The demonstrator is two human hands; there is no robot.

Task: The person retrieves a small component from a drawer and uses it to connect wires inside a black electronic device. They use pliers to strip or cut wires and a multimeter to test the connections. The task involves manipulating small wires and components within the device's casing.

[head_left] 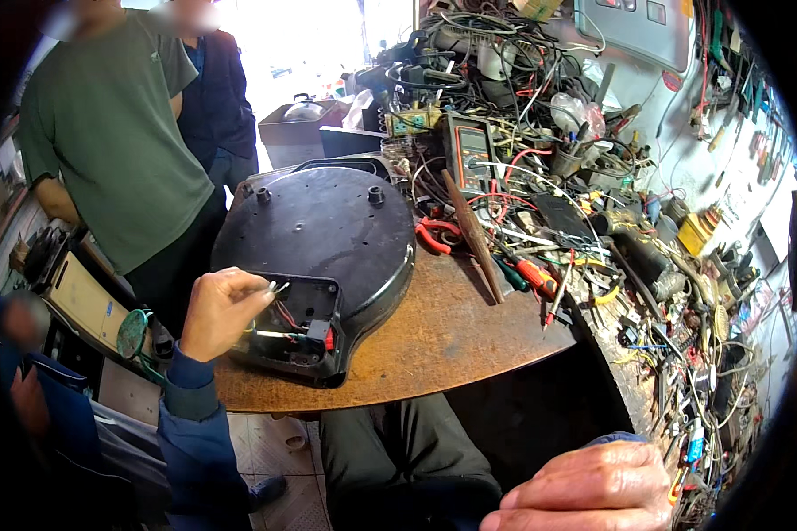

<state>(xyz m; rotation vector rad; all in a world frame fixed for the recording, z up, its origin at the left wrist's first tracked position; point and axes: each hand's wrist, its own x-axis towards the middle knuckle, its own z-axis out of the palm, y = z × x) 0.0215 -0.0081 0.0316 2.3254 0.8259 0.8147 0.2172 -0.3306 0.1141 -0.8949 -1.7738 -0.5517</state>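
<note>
A round black appliance (314, 217) lies upside down on the wooden table, its small feet pointing up. At its near end an open wiring compartment (303, 354) shows thin wires and a red part (330, 340) at its right side. Over the compartment's left edge, my left hand (221, 310) pinches a wire end (280, 288) between thumb and fingertips. My right hand (593, 487) is at the lower right, close to the camera and away from the appliance. Its fingers are curled together, and whatever they may hold is hidden.
Right of the appliance lie red-handled pliers (436, 237), a wooden stick (474, 234), a screwdriver (537, 276) and a multimeter (471, 150). Tangled cables and tools (664, 301) crowd the right side. Two people (119, 142) stand at the far left; another person's hand (31, 398) shows at the left edge.
</note>
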